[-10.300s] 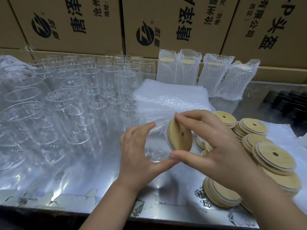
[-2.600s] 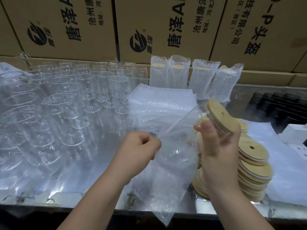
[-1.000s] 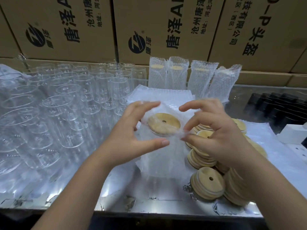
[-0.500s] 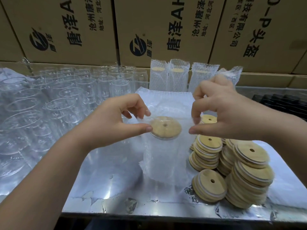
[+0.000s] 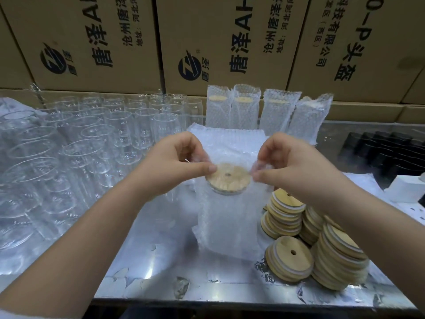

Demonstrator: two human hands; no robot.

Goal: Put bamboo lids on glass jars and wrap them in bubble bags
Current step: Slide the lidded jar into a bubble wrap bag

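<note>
A glass jar with a round bamboo lid [image 5: 227,179] stands upright inside a clear bubble bag [image 5: 227,222] at the middle of the metal table. My left hand [image 5: 174,164] pinches the bag's top edge on the left of the lid. My right hand [image 5: 289,166] pinches the bag's top edge on the right. Loose bamboo lids [image 5: 322,247] lie in stacks to the right of the bag. Several bare glass jars [image 5: 76,155] fill the left side.
Several wrapped jars [image 5: 269,113] stand at the back against cardboard boxes [image 5: 220,42]. A pile of flat bubble bags [image 5: 230,141] lies behind my hands. Black items [image 5: 388,155] and a white box [image 5: 404,189] sit at the right. The table's front edge [image 5: 230,300] is close.
The bagged jar now stands on the table. Both hands have drawn in to the bag's mouth and pinch its top edge on either side of the lid.
</note>
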